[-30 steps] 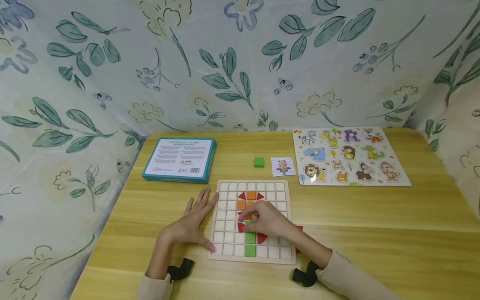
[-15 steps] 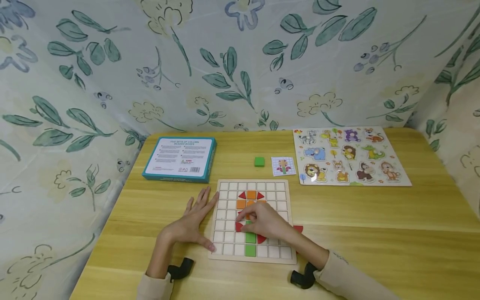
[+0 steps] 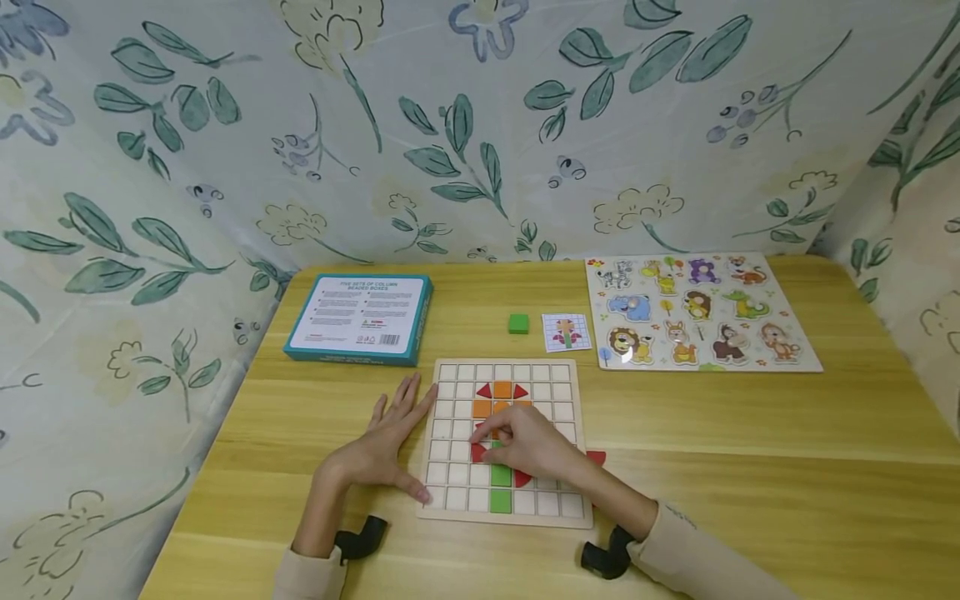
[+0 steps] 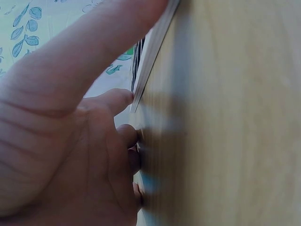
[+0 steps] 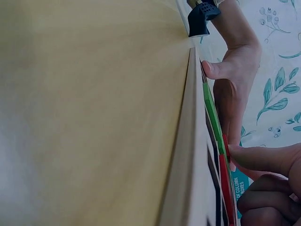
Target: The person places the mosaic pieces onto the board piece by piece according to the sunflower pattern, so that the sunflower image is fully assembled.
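Note:
A wooden grid board (image 3: pixel 450 518) lies on the table with orange, green and red pieces in its middle columns. My right hand (image 3: pixel 536 437) is over the board, pinching a red piece (image 3: pixel 477 453) with a curved edge between thumb and index finger, left of the green squares. In the right wrist view, the thumb (image 5: pixel 263 159) touches that red piece (image 5: pixel 226 146) at the board's surface. Part of the pattern is hidden under this hand. With fingers spread, my left hand (image 3: pixel 378 446) rests beside the board, its thumb and index finger touching the left edge.
Beyond the board lie a loose green block (image 3: pixel 518 324) and a small pattern card (image 3: pixel 567 332). A teal-edged box (image 3: pixel 358 320) stands at back left, an animal puzzle (image 3: pixel 701 312) at back right. A red piece (image 3: pixel 596 457) pokes out past the board's right edge.
My right hand has shifted slightly left with the red piece, whose visible outline has turned a little. The left hand has stayed in place.

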`<state>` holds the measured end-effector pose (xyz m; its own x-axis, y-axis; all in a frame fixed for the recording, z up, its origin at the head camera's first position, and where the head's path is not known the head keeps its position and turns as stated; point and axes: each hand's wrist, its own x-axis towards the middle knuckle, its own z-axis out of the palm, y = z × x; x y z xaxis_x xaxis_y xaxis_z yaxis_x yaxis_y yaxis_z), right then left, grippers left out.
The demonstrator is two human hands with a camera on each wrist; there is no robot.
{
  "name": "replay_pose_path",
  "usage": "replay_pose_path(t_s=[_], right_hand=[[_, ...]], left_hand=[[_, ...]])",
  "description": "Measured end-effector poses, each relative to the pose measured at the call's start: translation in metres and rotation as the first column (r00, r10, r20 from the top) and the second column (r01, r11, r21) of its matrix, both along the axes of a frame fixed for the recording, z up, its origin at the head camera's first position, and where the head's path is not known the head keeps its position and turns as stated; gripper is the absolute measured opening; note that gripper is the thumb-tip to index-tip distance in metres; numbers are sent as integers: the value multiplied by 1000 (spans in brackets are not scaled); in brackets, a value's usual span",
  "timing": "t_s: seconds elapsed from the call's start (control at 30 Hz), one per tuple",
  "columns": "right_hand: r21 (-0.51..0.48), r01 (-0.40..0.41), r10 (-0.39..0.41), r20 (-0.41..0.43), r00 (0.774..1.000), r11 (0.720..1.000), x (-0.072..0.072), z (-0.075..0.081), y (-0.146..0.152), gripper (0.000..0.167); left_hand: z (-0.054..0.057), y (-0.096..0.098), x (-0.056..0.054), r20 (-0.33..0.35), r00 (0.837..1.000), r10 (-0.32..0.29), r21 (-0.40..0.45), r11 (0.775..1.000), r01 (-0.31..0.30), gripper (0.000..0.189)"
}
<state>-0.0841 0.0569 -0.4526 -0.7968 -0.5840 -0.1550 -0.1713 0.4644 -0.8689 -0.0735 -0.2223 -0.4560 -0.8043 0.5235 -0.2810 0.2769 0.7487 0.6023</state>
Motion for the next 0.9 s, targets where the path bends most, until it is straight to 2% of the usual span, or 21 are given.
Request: replay_pose_path(t_s=[0.23, 0.57, 0.9], right_hand=[[-4, 2, -2, -27, 1000, 1000, 1, 0, -1, 17], [-10, -13, 13, 29, 999, 1000, 2, 0, 0, 19], [20, -2, 3, -25, 1000, 1000, 3, 0, -2, 19]], left_hand=[[2, 0, 0, 1, 1000, 6, -4, 1000, -6, 147], [2, 0, 0, 11, 1000, 6, 0, 1000, -6, 147], [-1, 0, 0, 11, 1000, 7, -5, 1000, -7, 147]])
